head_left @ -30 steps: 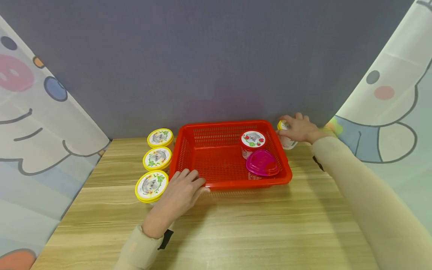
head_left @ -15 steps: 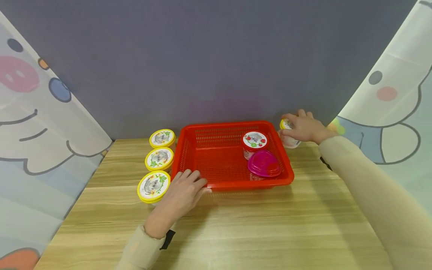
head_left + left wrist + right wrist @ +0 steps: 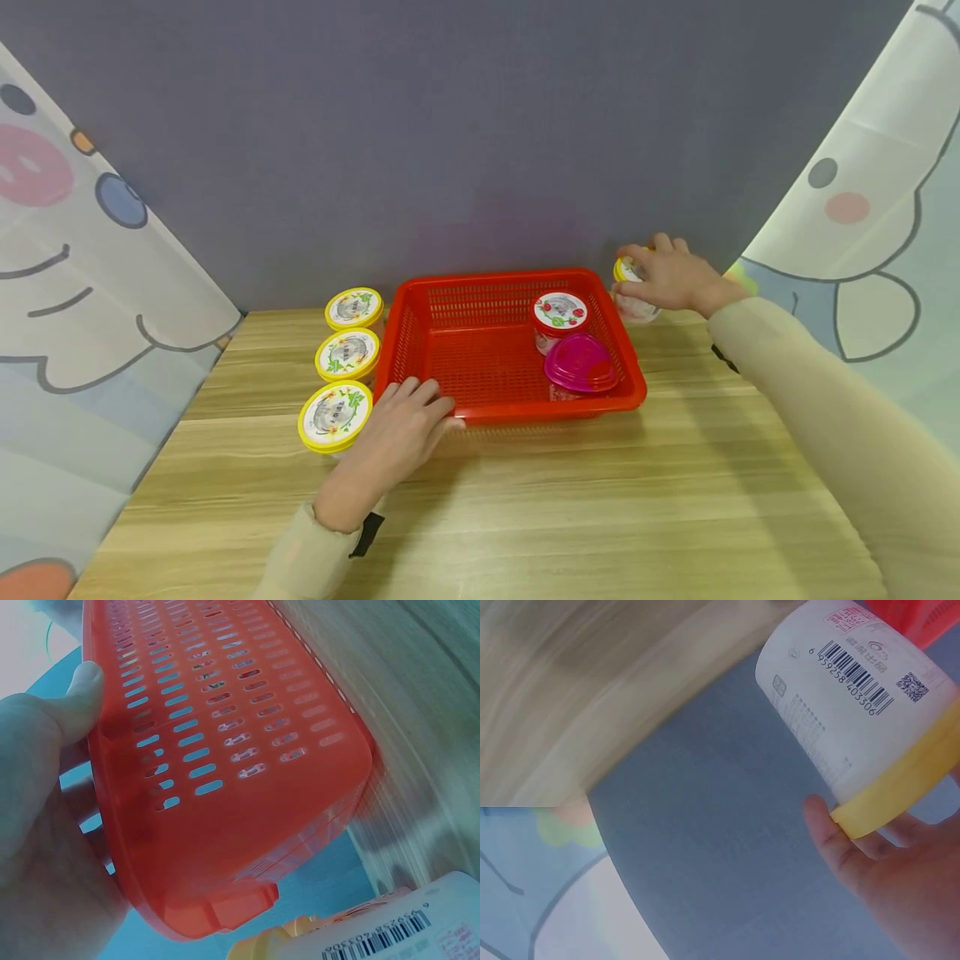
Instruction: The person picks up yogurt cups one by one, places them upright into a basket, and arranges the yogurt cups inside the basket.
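My right hand [image 3: 681,279] grips a white tub [image 3: 847,690] by its yellow lid [image 3: 904,780], just past the right end of the red basket [image 3: 510,409]. The right wrist view shows the tub tilted, its barcode facing the camera. My left hand [image 3: 405,421] holds the basket's near left rim, with the thumb [image 3: 86,682] on the outer side and the fingers over the edge. Inside the basket, at the right, are a tub with a red strawberry-print lid [image 3: 561,312] and a container with a magenta lid [image 3: 581,363].
Left of the basket, three yellow-lidded tubs [image 3: 347,353] stand in a row on the wooden table [image 3: 525,517]. The nearest one is close to my left wrist. A grey panel [image 3: 480,142] rises behind the table, and cartoon-print cloths [image 3: 862,250] hang at both sides.
My right hand has risen slightly with the yellow-lidded tub, beside the basket. The left hand keeps its hold on the rim. The head view has shifted a little.
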